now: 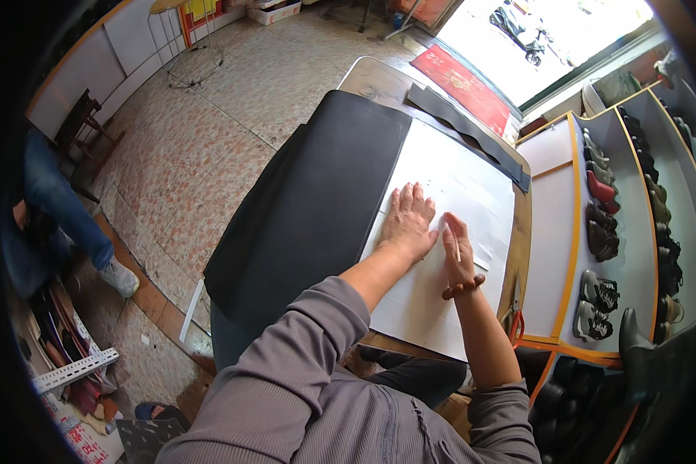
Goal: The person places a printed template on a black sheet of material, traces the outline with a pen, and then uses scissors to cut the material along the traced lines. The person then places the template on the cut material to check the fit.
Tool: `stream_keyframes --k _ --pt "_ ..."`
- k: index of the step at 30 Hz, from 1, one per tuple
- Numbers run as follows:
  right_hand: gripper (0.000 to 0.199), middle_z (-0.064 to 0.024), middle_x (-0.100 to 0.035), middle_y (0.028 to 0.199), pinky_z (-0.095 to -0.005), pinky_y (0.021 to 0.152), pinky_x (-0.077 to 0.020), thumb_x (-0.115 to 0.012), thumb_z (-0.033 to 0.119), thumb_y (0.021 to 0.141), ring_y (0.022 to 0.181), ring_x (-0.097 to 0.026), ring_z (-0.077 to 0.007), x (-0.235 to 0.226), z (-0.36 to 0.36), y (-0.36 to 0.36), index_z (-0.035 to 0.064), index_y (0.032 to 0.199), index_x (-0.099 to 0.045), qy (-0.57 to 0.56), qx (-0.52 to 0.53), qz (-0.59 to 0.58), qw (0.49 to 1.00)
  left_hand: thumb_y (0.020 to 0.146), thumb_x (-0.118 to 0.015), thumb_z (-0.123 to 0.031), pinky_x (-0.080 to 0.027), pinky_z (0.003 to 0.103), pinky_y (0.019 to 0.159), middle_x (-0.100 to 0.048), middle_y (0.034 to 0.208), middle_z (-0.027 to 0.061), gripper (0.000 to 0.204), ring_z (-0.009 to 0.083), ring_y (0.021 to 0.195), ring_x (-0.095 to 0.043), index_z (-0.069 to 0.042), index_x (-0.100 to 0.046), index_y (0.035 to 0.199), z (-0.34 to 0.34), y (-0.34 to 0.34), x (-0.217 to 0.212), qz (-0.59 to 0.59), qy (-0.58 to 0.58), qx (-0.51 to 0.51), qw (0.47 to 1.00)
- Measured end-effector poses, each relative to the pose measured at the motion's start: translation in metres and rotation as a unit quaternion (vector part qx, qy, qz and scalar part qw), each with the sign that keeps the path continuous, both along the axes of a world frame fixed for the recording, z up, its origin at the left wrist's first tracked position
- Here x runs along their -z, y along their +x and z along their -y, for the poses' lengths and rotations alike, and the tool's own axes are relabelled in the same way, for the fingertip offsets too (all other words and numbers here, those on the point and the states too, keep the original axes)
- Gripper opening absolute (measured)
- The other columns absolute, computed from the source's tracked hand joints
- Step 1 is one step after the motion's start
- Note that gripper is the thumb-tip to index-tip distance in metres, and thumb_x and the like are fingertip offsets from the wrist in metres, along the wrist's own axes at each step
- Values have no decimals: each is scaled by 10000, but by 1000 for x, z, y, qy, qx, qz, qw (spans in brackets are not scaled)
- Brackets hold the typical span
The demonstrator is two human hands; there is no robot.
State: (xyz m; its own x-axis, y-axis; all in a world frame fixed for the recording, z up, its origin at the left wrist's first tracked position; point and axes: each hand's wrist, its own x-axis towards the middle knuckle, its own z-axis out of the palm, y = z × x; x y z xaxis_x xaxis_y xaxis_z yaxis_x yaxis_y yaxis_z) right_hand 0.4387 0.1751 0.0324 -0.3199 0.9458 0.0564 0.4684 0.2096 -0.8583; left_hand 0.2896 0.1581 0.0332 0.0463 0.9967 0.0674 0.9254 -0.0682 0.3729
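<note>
A white sheet [423, 305] lies on the wooden table [373, 81] in front of me. My left hand [410, 223] rests flat on it, fingers stretched out. Close beside it on the right, my right hand [456, 251], with a beaded bracelet at the wrist, is on the same sheet. It holds a thin pale pen-like stick [456, 249] between thumb and fingers; the stick's exact kind is unclear. Left of the sheet, a large black sheet of leather-like material [309, 193] covers the table and hangs over its left edge.
Dark strips [472, 135] lie along the table's far right edge. Red-handled scissors [516, 323] are at the right edge. Shoe shelves [572, 232] stand to the right. On the left sits another person [66, 201] in jeans. A stool [166, 6] and a red mat [464, 85] are farther off.
</note>
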Motion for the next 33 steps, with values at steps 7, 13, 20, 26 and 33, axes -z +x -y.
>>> stream_keyframes --k 7,13,20,26,33 --pt "490 -135 -399 1437 -517 1136 -39 -513 298 947 1398 -270 -317 19 -7 6 136 1389 -377 32 4 153 988 937 -434 -435 -108 476 1165 -208 1524 228 619 366 1427 -158 -52 -358 1417 17 3 5 0 20 27 999" --pt "522 -147 -401 1436 -523 1141 -71 -587 234 910 1417 -226 -316 17 -3 2 158 1381 -373 65 -2 221 973 920 -432 -514 -50 543 1148 -168 1531 241 675 405 1430 -103 -117 -309 1452 90 13 4 -19 -9 28 999" --pt "331 -167 -605 1233 -369 967 -412 -542 167 941 1172 -553 -298 5 6 -19 21 1238 -559 128 23 61 990 929 -409 -516 -29 562 1142 -142 1535 251 680 421 1433 -67 -121 -290 1471 117 10 -4 -21 -33 43 998" --pt "310 -112 -702 825 -272 625 -512 -523 233 957 646 -668 -162 -29 28 -79 -26 1058 -662 -63 -11 -69 996 936 -395 -500 -39 566 1145 -147 1532 262 694 417 1434 -87 -90 -271 1482 118 6 -14 -58 -76 70 993" --pt "216 -103 -697 813 -278 610 -513 -517 172 943 698 -686 -158 -33 20 -109 -7 977 -633 -57 10 16 998 930 -403 -492 -38 547 1155 -139 1544 238 747 406 1441 -56 -43 -205 1493 119 2 -16 -54 -71 68 994"
